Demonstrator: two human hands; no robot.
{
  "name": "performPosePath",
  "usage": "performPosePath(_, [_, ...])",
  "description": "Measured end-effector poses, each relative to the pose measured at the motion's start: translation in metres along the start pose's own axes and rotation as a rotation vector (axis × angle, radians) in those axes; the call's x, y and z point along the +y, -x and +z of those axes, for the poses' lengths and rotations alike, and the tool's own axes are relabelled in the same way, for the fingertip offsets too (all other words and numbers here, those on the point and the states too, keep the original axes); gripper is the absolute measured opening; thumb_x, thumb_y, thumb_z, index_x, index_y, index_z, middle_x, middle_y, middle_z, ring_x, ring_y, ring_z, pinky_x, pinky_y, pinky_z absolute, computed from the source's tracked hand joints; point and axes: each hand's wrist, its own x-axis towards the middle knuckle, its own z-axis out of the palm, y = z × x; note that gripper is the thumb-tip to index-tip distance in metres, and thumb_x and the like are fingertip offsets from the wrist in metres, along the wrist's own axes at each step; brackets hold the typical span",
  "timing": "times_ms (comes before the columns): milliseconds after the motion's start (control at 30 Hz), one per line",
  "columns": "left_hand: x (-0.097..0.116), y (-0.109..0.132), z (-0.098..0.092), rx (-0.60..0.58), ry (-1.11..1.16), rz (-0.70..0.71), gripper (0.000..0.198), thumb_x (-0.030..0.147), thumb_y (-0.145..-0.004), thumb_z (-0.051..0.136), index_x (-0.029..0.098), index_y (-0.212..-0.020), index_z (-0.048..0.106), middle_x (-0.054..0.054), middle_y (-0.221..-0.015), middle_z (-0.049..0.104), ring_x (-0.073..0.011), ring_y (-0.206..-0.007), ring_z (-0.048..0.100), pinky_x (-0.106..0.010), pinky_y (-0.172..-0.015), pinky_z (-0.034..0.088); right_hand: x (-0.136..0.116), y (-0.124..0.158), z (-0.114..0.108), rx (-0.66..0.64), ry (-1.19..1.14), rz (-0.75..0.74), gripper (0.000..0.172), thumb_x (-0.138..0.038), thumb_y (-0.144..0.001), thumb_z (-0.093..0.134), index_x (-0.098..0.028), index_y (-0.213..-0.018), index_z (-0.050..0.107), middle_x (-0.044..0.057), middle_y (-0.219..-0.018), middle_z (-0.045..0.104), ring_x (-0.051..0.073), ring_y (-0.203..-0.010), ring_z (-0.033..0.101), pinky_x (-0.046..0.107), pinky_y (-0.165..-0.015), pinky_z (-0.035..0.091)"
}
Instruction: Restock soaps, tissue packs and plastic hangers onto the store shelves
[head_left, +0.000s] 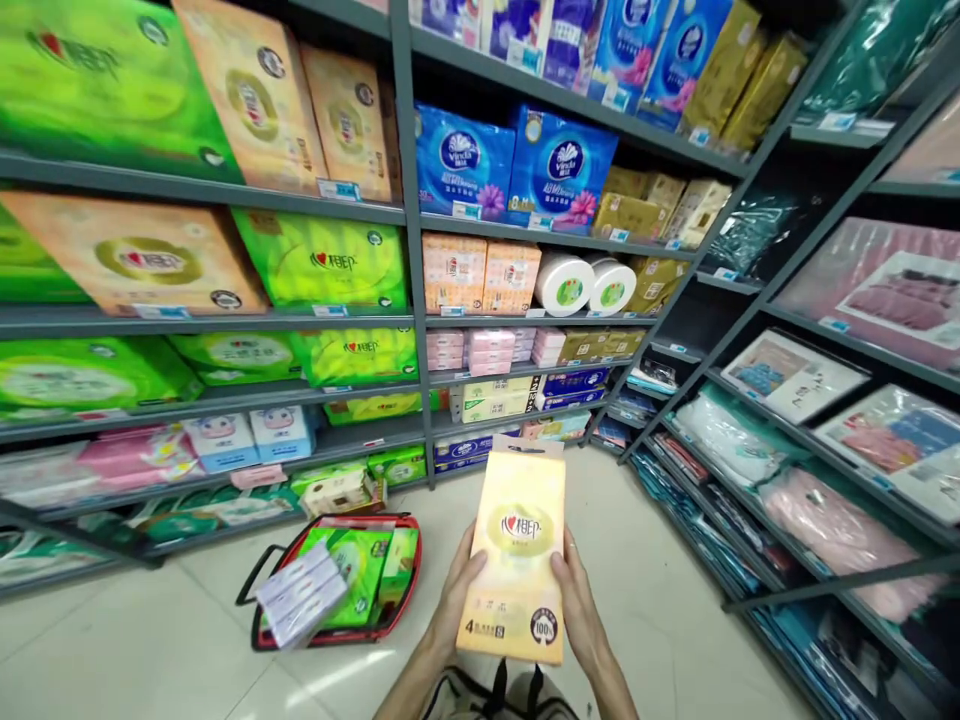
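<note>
On the tiled floor (135, 640) of a shop aisle lined with grey metal shelving (409, 240), the left hand (459, 590) and right hand (577, 600) grip, fingers spread, a yellow tissue pack (514, 560) held outside the red shopping basket (416, 565), which already holds a green pack (352, 580) and a white pack (300, 595).

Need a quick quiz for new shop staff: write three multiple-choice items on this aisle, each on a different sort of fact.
1. Where is the red basket?
A) On a shelf B) On the person's arm C) On the floor

2. How many white rolls lie side by side on the shelf?
A) One B) Two C) Five

3. How is the yellow tissue pack held?
A) In both hands B) In the left hand alone C) Under an arm

Answers:
1. C: it rests on the tiled floor.
2. B: two roll ends face out.
3. A: the left hand and right hand grip its sides.
</note>
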Motion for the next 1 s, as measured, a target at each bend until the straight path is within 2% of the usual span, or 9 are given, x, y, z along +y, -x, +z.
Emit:
performPosePath(100, [0.008, -0.024, 0.001, 0.047, -0.051, 0.066, 0.099, 0.043, -0.082, 0.083, 0.021, -0.164, 0.031, -0.019, -0.151, 0.062, -0.0410, -0.135, 0.062, -0.050, -0.115, 0.050, -0.009, -0.030, 0.008, -0.048, -0.009, 0.059, 0.091, -0.061, -0.085, 0.077, -0.029, -0.161, 0.040, 0.010, -0.159, 0.055, 0.034, -0.149, 0.049, 0.052, -0.116, 0.048])
performPosePath(200, [0.009, -0.044, -0.001, 0.116, -0.105, 0.098, 0.096, 0.046, -0.081, 0.084, 0.022, -0.161, 0.039, -0.018, -0.151, 0.062, -0.0411, -0.133, 0.064, -0.051, -0.113, 0.052, -0.010, -0.057, 0.009, -0.099, -0.069, 0.098, 0.091, -0.062, -0.088, 0.074, -0.028, -0.163, 0.036, 0.011, -0.156, 0.058, 0.034, -0.144, 0.055, 0.051, -0.113, 0.051])
performPosePath(300, [0.007, -0.059, -0.004, 0.160, -0.170, 0.112, 0.097, 0.049, -0.076, 0.087, 0.022, -0.159, 0.045, -0.018, -0.151, 0.062, -0.0419, -0.137, 0.060, -0.052, -0.116, 0.049, -0.009, -0.081, 0.001, -0.114, -0.147, 0.138, 0.096, -0.064, -0.087, 0.074, -0.026, -0.165, 0.031, 0.014, -0.152, 0.062, 0.036, -0.140, 0.058, 0.052, -0.109, 0.054])
performPosePath(367, [0.005, -0.065, -0.001, 0.202, -0.223, 0.137, 0.095, 0.051, -0.074, 0.088, 0.022, -0.156, 0.050, -0.018, -0.153, 0.061, -0.0421, -0.143, 0.055, -0.051, -0.119, 0.046, -0.009, -0.096, -0.009, -0.136, -0.192, 0.183, 0.097, -0.063, -0.085, 0.076, -0.028, -0.164, 0.033, 0.014, -0.151, 0.062, 0.038, -0.139, 0.059, 0.054, -0.108, 0.055])
performPosePath(500, [-0.006, -0.075, 0.024, 0.355, -0.246, 0.165, 0.088, 0.054, -0.075, 0.087, 0.019, -0.149, 0.056, -0.020, -0.151, 0.062, -0.0417, -0.146, 0.052, -0.052, -0.118, 0.046, -0.016, -0.125, -0.031, -0.271, -0.256, 0.227, 0.092, -0.057, -0.075, 0.086, -0.029, -0.154, 0.048, 0.011, -0.159, 0.054, 0.040, -0.141, 0.057, 0.053, -0.110, 0.053])
performPosePath(600, [-0.021, -0.078, 0.051, 0.427, -0.203, 0.217, 0.097, 0.047, -0.073, 0.091, 0.018, -0.155, 0.047, -0.023, -0.144, 0.066, -0.0441, -0.135, 0.061, -0.055, -0.113, 0.051, -0.025, -0.145, -0.043, -0.398, -0.246, 0.295, 0.094, -0.057, -0.076, 0.085, -0.032, -0.156, 0.043, 0.010, -0.163, 0.050, 0.040, -0.141, 0.057, 0.052, -0.109, 0.054])
performPosePath(733, [-0.041, -0.069, 0.071, 0.529, -0.163, 0.340, 0.113, 0.043, -0.069, 0.095, 0.020, -0.162, 0.034, -0.024, -0.138, 0.070, -0.0445, -0.122, 0.070, -0.057, -0.106, 0.055, -0.030, -0.162, -0.045, -0.559, -0.158, 0.455, 0.102, -0.059, -0.080, 0.081, -0.034, -0.163, 0.027, 0.012, -0.157, 0.056, 0.039, -0.133, 0.063, 0.053, -0.104, 0.057])
performPosePath(833, [-0.054, -0.052, 0.074, 0.640, -0.124, 0.402, 0.116, 0.046, -0.072, 0.093, 0.024, -0.165, 0.028, -0.023, -0.138, 0.070, -0.0433, -0.119, 0.072, -0.059, -0.105, 0.055, -0.023, -0.161, -0.038, -0.659, -0.153, 0.530, 0.106, -0.058, -0.078, 0.084, -0.032, -0.163, 0.026, 0.013, -0.149, 0.063, 0.040, -0.133, 0.063, 0.054, -0.105, 0.056])
performPosePath(1000, [-0.067, -0.013, 0.060, 0.776, 0.018, 0.535, 0.103, 0.046, -0.071, 0.093, 0.023, -0.157, 0.043, -0.021, -0.141, 0.069, -0.0448, -0.128, 0.067, -0.058, -0.110, 0.053, 0.013, -0.136, -0.015, -0.698, -0.159, 0.640, 0.106, -0.058, -0.074, 0.086, -0.034, -0.162, 0.031, 0.011, -0.150, 0.063, 0.041, -0.141, 0.056, 0.056, -0.109, 0.054])
